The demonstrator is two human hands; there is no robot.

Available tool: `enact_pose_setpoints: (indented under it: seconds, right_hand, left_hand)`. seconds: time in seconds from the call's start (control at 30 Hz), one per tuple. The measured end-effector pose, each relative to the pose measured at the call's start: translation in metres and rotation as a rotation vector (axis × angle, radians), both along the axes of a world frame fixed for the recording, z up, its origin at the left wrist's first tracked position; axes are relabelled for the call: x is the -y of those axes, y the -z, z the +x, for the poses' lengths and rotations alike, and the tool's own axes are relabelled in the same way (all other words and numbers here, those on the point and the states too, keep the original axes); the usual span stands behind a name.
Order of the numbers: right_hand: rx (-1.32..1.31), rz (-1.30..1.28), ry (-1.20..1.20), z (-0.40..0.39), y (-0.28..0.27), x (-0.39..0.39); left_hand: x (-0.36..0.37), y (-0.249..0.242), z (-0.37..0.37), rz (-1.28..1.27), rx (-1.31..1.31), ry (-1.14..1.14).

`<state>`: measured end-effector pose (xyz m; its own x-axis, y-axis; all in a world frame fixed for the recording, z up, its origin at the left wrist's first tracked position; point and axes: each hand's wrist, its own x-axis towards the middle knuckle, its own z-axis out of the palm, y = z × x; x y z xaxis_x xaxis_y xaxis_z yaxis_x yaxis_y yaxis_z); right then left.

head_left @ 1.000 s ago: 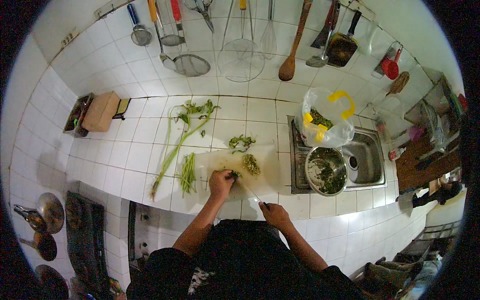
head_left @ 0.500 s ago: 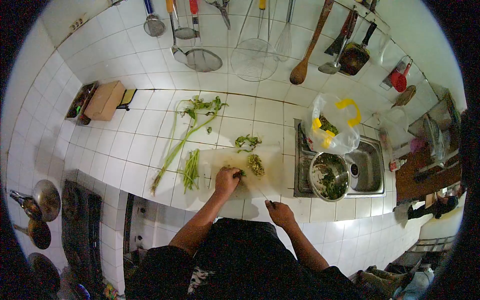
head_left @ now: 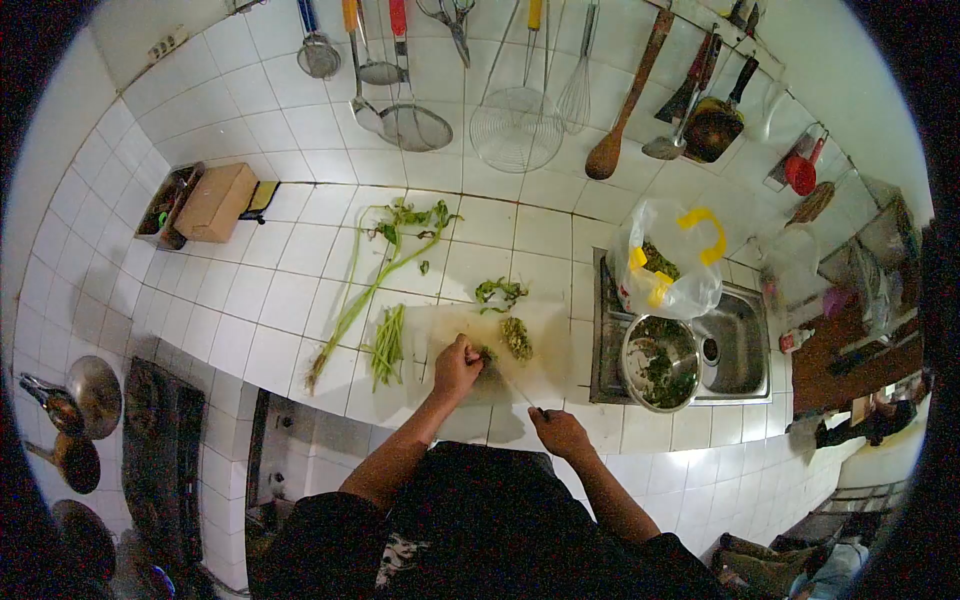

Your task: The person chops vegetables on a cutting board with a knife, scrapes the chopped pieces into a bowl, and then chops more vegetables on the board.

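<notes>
My left hand (head_left: 459,366) is closed over the cutting board (head_left: 550,372), its fingers curled round a small bunch of green stalks (head_left: 487,353) that is mostly hidden. My right hand (head_left: 560,432) is wrapped round the dark handle of a knife. The knife's thin blade (head_left: 516,390) slants up and left over the board, its tip close to my left fingers. A heap of chopped greens (head_left: 515,339) lies on the board beyond the blade. Loose leaves (head_left: 499,293) sit at the board's far edge, and cut stems (head_left: 386,346) lie to its left.
Long leafy stalks (head_left: 372,285) lie on the tiled counter at left. To the right, a steel bowl (head_left: 692,340) with greens sits by the sink (head_left: 738,350), and a plastic bag (head_left: 682,290) stands behind it. Utensils, including a wooden spoon (head_left: 603,158), hang on the wall.
The view has shifted slightly, so the counter appears lower. Less green shows at my left fingertips. Both hands keep nearly the same places and grips.
</notes>
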<state>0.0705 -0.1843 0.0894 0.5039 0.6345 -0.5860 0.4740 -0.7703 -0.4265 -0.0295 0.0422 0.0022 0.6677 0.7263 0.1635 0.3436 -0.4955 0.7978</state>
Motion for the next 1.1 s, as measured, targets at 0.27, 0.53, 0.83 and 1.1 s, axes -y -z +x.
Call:
enact_pose_setpoints:
  seconds: [0.27, 0.53, 0.83, 1.1]
  right_hand:
    - [0.027, 0.033, -0.149, 0.003, -0.008, -0.035]
    - [-0.019, -0.027, -0.048, 0.002, 0.003, -0.007]
    - [-0.044, 0.06, -0.012, 0.009, -0.003, 0.006]
    - [-0.042, 0.124, 0.047, 0.012, -0.008, 0.029]
  left_hand:
    - [-0.002, -0.01, 0.001, -0.009, -0.007, 0.062]
    - [-0.002, -0.012, -0.004, 0.082, -0.019, -0.004]
    - [0.007, -0.006, -0.015, 0.335, -0.055, 0.021]
    - [0.015, -0.015, -0.008, 0.345, -0.217, 0.049]
